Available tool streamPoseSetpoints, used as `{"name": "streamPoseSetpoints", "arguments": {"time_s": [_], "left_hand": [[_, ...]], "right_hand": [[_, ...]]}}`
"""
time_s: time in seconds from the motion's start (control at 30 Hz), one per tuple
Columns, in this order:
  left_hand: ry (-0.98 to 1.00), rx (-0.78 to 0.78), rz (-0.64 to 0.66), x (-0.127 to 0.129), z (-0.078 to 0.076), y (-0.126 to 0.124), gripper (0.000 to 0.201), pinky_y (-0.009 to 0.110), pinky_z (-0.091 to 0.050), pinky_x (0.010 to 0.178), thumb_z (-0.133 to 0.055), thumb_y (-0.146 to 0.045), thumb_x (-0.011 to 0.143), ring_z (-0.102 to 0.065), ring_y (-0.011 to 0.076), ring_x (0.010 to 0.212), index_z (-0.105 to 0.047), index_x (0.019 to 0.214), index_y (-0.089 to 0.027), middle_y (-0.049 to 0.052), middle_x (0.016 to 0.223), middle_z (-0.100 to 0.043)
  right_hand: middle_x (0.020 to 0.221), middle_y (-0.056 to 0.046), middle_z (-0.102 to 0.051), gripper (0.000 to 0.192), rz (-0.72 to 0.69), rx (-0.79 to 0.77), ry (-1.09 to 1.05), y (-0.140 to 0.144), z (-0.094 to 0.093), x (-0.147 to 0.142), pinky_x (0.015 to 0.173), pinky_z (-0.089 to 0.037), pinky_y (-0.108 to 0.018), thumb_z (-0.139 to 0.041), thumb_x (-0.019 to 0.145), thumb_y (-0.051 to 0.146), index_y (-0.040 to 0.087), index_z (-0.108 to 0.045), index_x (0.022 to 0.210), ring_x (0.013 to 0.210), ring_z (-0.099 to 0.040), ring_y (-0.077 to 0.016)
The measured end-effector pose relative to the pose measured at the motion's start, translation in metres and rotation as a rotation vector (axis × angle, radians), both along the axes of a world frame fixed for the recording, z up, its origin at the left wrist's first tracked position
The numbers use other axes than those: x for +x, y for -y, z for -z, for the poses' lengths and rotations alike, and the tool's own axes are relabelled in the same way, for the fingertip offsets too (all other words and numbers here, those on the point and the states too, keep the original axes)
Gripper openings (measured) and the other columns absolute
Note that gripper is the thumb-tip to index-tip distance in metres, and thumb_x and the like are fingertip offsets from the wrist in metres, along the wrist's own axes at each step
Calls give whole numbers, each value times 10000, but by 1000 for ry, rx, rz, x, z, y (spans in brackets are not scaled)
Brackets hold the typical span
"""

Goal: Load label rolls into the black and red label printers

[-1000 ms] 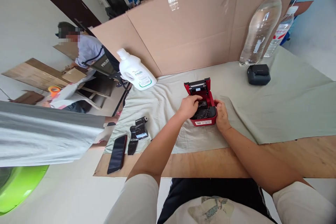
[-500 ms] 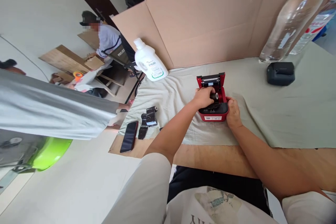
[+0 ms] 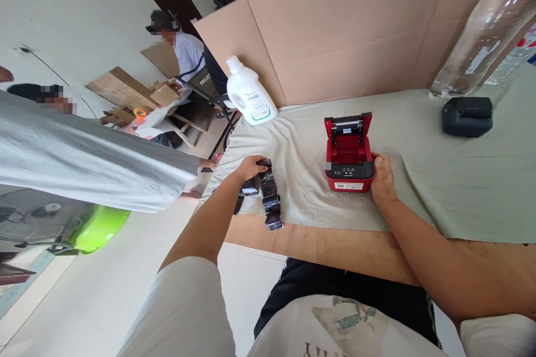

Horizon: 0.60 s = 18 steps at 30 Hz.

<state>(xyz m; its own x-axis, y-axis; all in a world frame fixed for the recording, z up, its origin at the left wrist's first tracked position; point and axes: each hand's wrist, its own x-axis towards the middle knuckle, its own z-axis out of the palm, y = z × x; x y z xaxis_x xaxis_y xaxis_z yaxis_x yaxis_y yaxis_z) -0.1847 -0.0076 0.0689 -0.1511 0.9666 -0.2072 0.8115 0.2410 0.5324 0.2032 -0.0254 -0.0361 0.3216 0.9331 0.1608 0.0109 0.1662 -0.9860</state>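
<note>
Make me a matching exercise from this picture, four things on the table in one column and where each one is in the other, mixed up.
1. red printer
2. black ribbon
3. white jug
4. black device

a. held in the left hand
b. far right, near the clear bottle
c. lid open, right hand against it
d. far left corner, by the cardboard wall

Pairs: 1-c, 2-a, 3-d, 4-b

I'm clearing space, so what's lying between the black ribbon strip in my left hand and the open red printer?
Head view: only rumpled pale green cloth lies between the black ribbon strip and the open red printer.
</note>
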Motion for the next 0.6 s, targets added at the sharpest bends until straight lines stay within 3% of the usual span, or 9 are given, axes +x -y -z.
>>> {"name": "streamPoseSetpoints", "arguments": {"time_s": [0.1,0.2,0.3,0.47,0.6], "left_hand": [[-211,79,35,-20,12,6,371,378,-405,1067,-696,-254,699,-553,297,1218,-732,1066,-209,56,1187,-716],[-289,110,-75,-34,19,8,465,351,-375,1099,-571,-183,789,-502,252,1298,-645,1247,-196,66,1370,-618],[-319,18,-144,-41,22,9,527,371,-422,1032,-597,-97,695,-558,279,1227,-659,1211,-188,86,1308,-654],[-341,-8,-158,-42,25,13,417,368,-436,988,-656,-103,639,-593,308,1164,-691,1048,-176,93,1191,-692],[-341,161,-330,-39,5,7,423,402,-452,967,-657,-144,669,-605,300,1096,-610,1090,-142,129,1154,-660]], "right_hand": [[1174,-146,-651,676,3,4,2,0,0,0,987,-485,-511,-411,879,736,153,-599,1163,1080,-612,-279],[1180,-141,-652,688,3,4,4,0,1,1,1002,-475,-540,-408,874,747,156,-599,1169,1089,-614,-285],[1183,-133,-656,674,-4,-9,5,-1,2,1,1010,-463,-570,-415,868,750,176,-602,1169,1089,-614,-296],[1181,-130,-653,640,-11,8,0,0,1,0,1021,-457,-538,-418,881,728,181,-600,1160,1110,-600,-285],[1164,-114,-655,641,-19,1,-12,0,-1,-1,1022,-458,-503,-411,873,739,184,-601,1132,1112,-596,-264]]}}
